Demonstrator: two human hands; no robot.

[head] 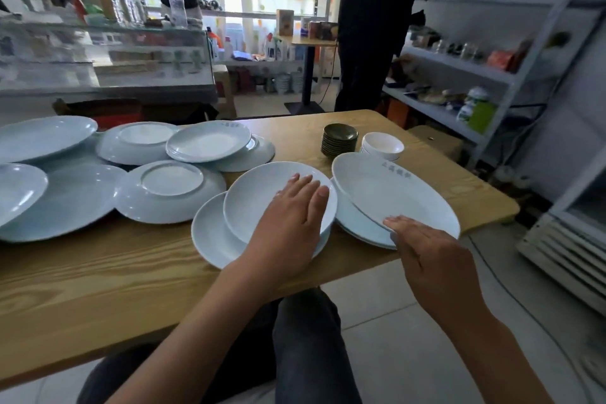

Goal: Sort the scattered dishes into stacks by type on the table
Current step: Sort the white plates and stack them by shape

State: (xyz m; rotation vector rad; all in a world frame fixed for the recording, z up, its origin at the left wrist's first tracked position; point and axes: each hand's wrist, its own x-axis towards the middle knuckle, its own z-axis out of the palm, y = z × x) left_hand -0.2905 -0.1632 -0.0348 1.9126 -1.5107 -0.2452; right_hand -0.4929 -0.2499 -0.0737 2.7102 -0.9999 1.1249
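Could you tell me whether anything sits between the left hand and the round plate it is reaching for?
Nothing visible does. The left hand already lies flat on the round plate, fingers straight, with no dish between them. That plate rests on another plate. The right hand touches the near rim of the oval dish beside it.

Bare wooden table (98, 279) lies open along the near edge; pale plates (170, 190) crowd the left; dark saucer stack (339, 138) and white bowls (383, 146) block the far right.
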